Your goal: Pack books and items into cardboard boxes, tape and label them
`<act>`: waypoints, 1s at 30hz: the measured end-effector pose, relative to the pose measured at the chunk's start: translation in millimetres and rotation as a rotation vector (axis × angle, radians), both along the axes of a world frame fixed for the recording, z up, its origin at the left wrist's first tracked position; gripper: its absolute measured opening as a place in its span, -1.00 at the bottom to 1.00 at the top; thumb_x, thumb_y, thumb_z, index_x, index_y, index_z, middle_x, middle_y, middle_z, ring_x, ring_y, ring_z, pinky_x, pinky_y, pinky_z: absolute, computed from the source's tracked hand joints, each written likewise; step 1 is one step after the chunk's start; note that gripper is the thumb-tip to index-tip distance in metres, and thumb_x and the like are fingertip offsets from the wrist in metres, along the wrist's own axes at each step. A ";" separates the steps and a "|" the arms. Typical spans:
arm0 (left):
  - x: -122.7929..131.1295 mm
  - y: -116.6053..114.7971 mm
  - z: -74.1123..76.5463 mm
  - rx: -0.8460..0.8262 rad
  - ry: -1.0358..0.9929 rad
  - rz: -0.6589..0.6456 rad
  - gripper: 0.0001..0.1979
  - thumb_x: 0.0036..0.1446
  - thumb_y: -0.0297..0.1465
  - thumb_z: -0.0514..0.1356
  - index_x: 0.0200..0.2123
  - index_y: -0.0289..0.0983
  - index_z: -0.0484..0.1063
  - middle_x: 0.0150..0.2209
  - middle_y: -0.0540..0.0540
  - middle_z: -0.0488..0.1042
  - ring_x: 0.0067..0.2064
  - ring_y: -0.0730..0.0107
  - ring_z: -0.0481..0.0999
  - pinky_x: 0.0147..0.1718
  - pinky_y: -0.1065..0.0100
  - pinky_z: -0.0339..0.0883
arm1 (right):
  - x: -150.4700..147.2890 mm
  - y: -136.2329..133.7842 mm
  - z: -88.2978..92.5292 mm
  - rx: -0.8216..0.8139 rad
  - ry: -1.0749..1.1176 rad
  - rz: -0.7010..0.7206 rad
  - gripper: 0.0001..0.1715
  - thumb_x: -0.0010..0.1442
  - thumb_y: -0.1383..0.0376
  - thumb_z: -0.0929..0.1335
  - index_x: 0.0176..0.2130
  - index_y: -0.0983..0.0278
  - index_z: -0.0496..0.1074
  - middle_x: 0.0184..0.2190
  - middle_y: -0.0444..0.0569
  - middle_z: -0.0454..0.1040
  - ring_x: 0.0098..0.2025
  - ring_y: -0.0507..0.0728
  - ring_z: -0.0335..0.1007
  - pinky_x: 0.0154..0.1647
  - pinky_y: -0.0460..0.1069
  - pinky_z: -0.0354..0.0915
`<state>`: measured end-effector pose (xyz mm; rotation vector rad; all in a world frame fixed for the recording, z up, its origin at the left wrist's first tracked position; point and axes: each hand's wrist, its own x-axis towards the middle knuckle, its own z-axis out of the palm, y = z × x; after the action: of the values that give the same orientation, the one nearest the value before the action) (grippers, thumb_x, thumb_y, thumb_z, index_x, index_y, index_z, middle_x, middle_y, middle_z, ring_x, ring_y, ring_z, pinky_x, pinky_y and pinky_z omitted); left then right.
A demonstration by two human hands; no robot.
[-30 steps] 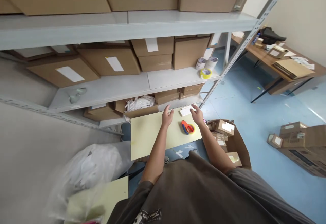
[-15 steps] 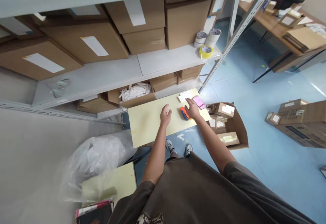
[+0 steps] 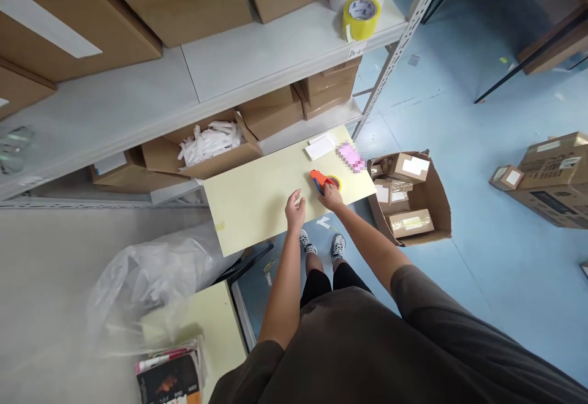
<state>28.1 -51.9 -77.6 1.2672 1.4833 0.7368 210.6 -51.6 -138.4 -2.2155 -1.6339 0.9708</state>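
Note:
On the pale yellow tabletop (image 3: 243, 202) lies an orange and blue tape dispenser (image 3: 320, 177) with a yellow-edged tape roll. My right hand (image 3: 332, 197) is closed around its near end, covering part of it. To its left, my left hand (image 3: 295, 209) hovers over the front part of the tabletop, fingers apart and holding nothing. White paper slips or labels (image 3: 320, 145) rest near the table's back edge. Beside them at the right is a phone with a pink screen (image 3: 351, 157), blurred out.
A metal shelf (image 3: 257, 55) with cartons and tape rolls (image 3: 361, 17) runs behind the table. An open carton (image 3: 440, 208) of small boxes stands on the floor at the right. Plastic wrapping (image 3: 156, 269) bulges at the left. An open box holds white strips (image 3: 211, 141).
My right hand has come down and back from beside the phone and closed on the tape dispenser. My left hand stays open over the table. The view has tilted downward.

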 end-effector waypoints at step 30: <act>-67.5 123.5 256.9 0.348 -0.396 -0.481 -0.58 0.24 -0.08 0.40 0.00 -0.26 0.72 -0.01 -0.24 0.72 0.03 0.00 0.70 0.15 0.02 0.55 | 16.8 7.3 340.5 0.573 0.046 0.349 -0.47 0.32 -0.17 0.45 -0.04 0.20 0.52 -0.04 0.17 0.62 0.02 0.39 0.54 0.08 0.17 0.43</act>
<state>-39.4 71.6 179.3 1.5540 0.7089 0.8756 227.4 -44.4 202.1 -1.5559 -2.0046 0.5161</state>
